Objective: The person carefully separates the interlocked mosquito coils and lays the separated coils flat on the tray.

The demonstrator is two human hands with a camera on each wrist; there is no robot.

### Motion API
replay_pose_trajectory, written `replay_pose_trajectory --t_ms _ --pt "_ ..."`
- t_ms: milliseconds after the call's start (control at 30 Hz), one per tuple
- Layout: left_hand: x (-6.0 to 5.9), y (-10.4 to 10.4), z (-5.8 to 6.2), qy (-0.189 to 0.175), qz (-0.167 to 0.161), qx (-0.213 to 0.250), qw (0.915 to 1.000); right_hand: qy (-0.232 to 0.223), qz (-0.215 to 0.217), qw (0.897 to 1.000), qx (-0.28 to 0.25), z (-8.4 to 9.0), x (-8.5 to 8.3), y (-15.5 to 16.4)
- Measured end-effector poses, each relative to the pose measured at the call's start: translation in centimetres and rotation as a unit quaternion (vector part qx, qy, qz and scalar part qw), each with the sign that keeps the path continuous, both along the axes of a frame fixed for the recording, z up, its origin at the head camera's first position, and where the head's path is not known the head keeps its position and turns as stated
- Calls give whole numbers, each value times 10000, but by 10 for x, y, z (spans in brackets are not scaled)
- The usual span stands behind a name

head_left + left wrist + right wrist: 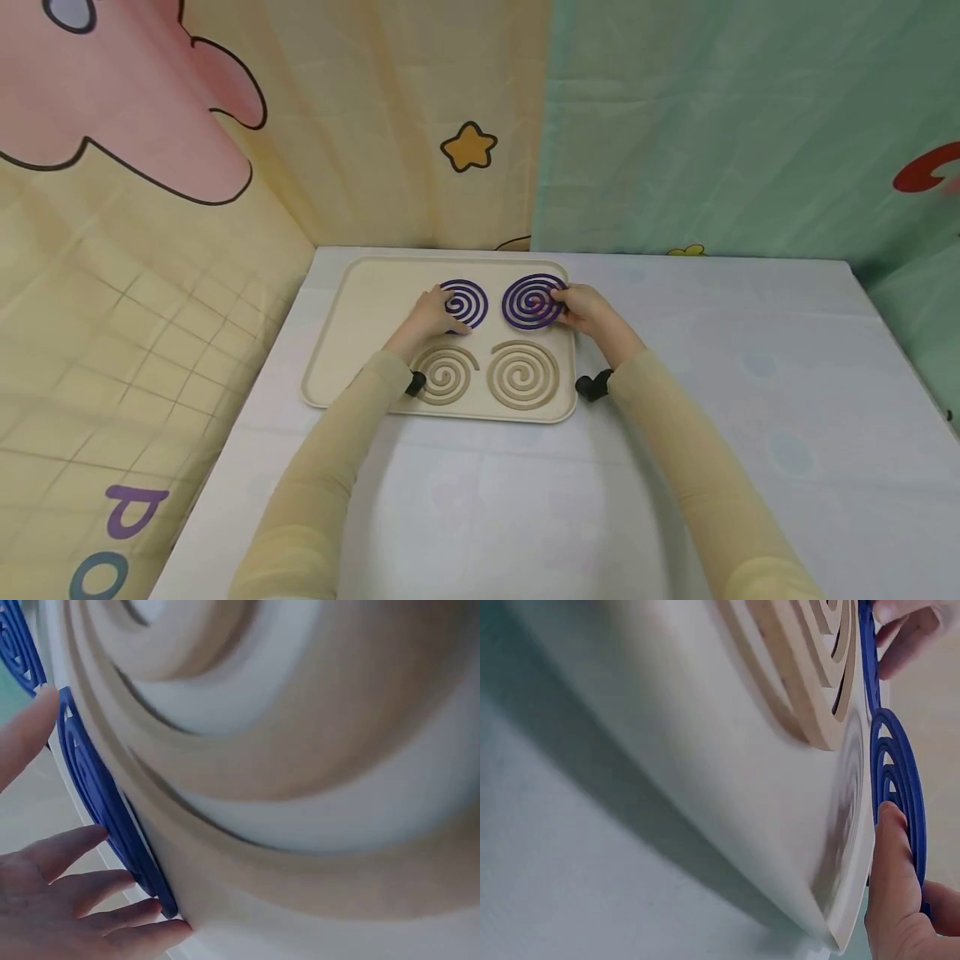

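My left hand point(431, 313) spans a purple-blue mosquito coil point(471, 303) lying on the tray. In the left wrist view, its extended, spread fingers point(82, 892) have their tips along the coil's edge, with the thumb at the other end. My right hand point(590, 310) pinches another purple-blue mosquito coil point(517, 303) by its right side, between thumb and fingers. This coil is raised over the tray, with a dark spiral shadow below it in the right wrist view. Two tan mosquito coils point(444, 377) point(522, 375) lie flat along the tray's near side.
The cream tray point(352, 333) has a low raised rim and sits near the back edge of a white-covered table point(480, 517). Behind the table hang printed curtains point(637, 150), and a patterned cloth point(150, 350) borders the left side. Black wrist straps show on both sleeves.
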State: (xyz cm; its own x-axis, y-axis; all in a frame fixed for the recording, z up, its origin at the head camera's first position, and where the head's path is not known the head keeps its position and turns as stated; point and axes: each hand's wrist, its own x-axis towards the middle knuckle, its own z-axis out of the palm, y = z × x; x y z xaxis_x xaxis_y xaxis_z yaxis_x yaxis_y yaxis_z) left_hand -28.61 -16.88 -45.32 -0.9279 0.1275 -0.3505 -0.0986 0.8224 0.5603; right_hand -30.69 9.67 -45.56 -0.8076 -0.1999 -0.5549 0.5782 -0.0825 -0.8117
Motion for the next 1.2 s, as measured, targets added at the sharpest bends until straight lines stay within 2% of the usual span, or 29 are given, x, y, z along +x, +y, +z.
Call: replay_pose_trajectory --t_ms 200,267,333,400,533,600,700,800,900,933,1033,1133,1167,1200 --pt "3 7 -2 163 17 -284 9995 63 116 9999 90 -1 -1 0" --pt "4 9 -1 215 50 -407 9989 172 222 9987 422 -1 0 -2" --pt "4 12 0 237 90 -532 9983 430 459 9924 1054 1 2 -3" --pt "4 13 -1 245 124 -630 9976 785 735 9770 1843 2 4 -4" --pt "2 14 -2 272 138 -733 9968 1587 1166 9288 3138 5 8 -4" --pt "2 14 -1 294 125 -759 9966 1916 1288 9074 3512 5 9 -4" --pt "3 14 -1 326 131 -761 9965 2237 1462 8806 3914 3 10 -6" --pt "0 13 -2 260 181 -701 9970 2378 1639 8661 4080 1 10 -8" --pt "-7 10 -10 197 204 -710 9971 2403 1932 8566 4138 -1 10 -10" --pt "-11 8 -17 327 196 -726 9966 2409 2080 8505 4187 -1 10 -10" --pt "-15 7 -22 313 173 -812 9961 2402 2491 8326 4325 -2 10 -10" --pt "-12 8 -17 328 193 -755 9964 2451 2727 8160 4469 -2 10 -11" --pt "-9 10 -11 209 216 -721 9969 2466 2730 8146 4485 -2 10 -11" --pt "-7 11 -9 240 217 -727 9968 2488 2727 8128 4506 -2 10 -11"
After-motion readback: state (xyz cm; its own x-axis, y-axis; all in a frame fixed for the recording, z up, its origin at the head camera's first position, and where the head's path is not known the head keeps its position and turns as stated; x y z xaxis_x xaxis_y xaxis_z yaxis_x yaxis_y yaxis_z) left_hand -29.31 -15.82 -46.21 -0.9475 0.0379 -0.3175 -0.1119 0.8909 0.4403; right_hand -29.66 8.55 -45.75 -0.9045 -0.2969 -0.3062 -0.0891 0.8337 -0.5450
